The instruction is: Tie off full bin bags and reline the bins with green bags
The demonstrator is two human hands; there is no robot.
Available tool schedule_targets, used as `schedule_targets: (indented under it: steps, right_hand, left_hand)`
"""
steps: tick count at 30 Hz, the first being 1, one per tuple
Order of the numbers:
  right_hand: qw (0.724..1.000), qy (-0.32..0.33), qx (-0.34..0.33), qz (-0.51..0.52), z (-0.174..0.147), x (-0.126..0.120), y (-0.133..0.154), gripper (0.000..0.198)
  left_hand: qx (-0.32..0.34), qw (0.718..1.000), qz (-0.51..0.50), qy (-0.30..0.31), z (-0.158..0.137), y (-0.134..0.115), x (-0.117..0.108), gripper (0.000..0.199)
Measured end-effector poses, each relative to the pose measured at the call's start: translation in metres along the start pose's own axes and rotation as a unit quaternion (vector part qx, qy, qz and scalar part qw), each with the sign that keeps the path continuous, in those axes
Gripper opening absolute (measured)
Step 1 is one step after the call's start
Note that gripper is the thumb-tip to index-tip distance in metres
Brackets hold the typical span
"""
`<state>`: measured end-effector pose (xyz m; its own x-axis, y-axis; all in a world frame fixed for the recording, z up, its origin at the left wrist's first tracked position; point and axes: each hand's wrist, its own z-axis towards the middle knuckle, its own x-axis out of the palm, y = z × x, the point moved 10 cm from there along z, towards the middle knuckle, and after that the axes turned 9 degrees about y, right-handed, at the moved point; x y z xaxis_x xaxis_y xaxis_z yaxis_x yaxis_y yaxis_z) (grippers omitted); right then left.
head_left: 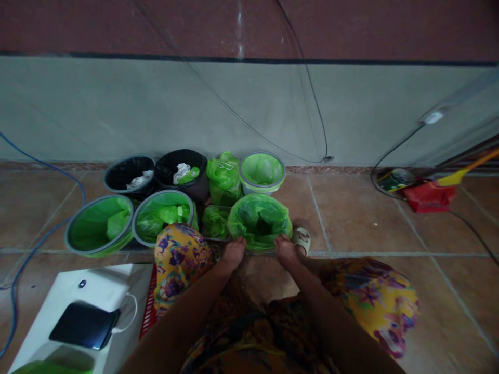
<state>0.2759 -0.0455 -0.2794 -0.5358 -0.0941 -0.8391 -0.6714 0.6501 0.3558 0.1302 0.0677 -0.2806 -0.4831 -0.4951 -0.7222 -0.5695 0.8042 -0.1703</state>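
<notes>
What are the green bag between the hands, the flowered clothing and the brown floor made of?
Green bag: probably thin plastic film, slightly glossy; it is translucent and crinkled.
Flowered clothing: printed cloth, matte, in soft folds; the fibre cannot be told.
Brown floor: likely tile with a dull finish, given its pale joint lines; ceramic or stone stays open.

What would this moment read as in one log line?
left hand: on green bag, near-left rim | right hand: on near-right rim | bag mouth: open | just behind: green-lined bin
</notes>
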Motion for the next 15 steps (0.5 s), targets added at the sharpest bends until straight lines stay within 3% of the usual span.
schedule_targets:
  steps: [3, 7, 10, 15]
  right_hand:
    - [0.999, -0.011, -0.029, 0.029, -0.004, -0.008, 0.010, 0.033]
    - [0.995, 0.036, -0.083, 0.037, -0.011, -0.005, 0.030, 0.032]
    - [0.994, 0.080, -0.072, 0.015, -0.014, 0.003, 0.035, 0.023]
    - [0.993, 0.106, -0.047, -0.019, -0.012, 0.004, 0.042, 0.031]
  left_hand:
    - [0.001, 1.000, -0.001, -0.006, 0.002, 0.002, 0.001, 0.035]
    - [0.003, 1.000, -0.015, -0.017, 0.006, 0.005, 0.002, 0.033]
    - [0.009, 0.999, -0.023, -0.023, 0.008, 0.005, 0.003, 0.032]
    - [0.008, 0.999, -0.032, -0.018, 0.008, 0.005, 0.005, 0.032]
